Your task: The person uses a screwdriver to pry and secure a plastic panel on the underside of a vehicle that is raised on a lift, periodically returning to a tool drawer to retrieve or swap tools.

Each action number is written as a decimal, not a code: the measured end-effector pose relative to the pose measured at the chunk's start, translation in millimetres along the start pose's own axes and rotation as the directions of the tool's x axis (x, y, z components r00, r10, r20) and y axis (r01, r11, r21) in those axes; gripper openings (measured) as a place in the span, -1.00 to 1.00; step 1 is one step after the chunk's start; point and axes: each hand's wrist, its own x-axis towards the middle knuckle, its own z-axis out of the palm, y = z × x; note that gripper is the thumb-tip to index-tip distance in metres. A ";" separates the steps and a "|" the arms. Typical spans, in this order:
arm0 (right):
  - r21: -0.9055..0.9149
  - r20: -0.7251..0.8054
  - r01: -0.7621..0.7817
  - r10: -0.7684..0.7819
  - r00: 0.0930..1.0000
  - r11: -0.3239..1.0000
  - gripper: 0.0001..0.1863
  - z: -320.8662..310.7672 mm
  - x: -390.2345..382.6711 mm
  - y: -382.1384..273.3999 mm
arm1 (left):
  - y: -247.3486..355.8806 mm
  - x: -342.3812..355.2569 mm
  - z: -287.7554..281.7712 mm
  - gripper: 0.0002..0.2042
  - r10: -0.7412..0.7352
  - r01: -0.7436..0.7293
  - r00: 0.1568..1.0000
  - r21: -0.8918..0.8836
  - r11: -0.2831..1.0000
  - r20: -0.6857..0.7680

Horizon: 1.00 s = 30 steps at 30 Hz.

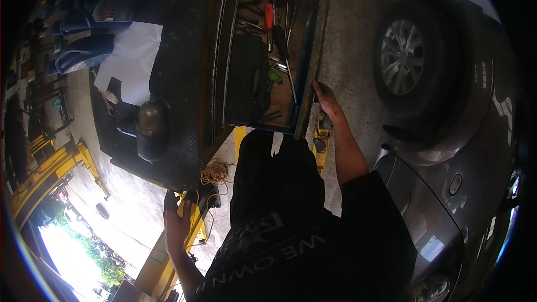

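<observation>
A dark metal tool drawer (306, 92) is pulled out from the workbench (182, 50). My right hand (327, 100) is at the drawer's outer right edge, its fingers closed against the rim. Inside lie a red-handled screwdriver (269, 17), a long screwdriver with a black handle (281, 45), pliers (251, 5), a small green item (275, 75) and a dark case (246, 75). My left hand (177, 218) is by the bench's near corner, thumb and fingers apart. Nothing shows in its grasp; whether it touches the corner is unclear.
On the bench stand blue bottles (89, 53), white paper (140, 59) and a dark rounded metal canister (151, 128). An orange cord (213, 173) hangs by its corner. Yellow lift arms (159, 257) lie below. To the right is a grey car (430, 201) with its wheel (403, 56).
</observation>
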 end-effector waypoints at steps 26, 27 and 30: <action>-0.001 -0.021 0.048 -0.048 0.999 0.999 -0.16 0.0 1.7 0.6 | 11.9 0.7 -2.0 -0.51 -0.020 0.020 1.000 -0.020 1.000 0.002; -0.007 -0.033 0.051 -0.051 0.998 0.999 -0.16 0.3 1.4 0.7 | 13.1 0.9 -2.4 -0.51 -0.019 0.019 1.000 -0.019 1.000 0.002; -0.008 -0.036 0.054 -0.055 0.998 0.998 -0.17 0.7 0.1 -1.8 | 19.5 0.9 -4.3 -0.52 -0.040 0.041 0.999 -0.042 0.998 0.004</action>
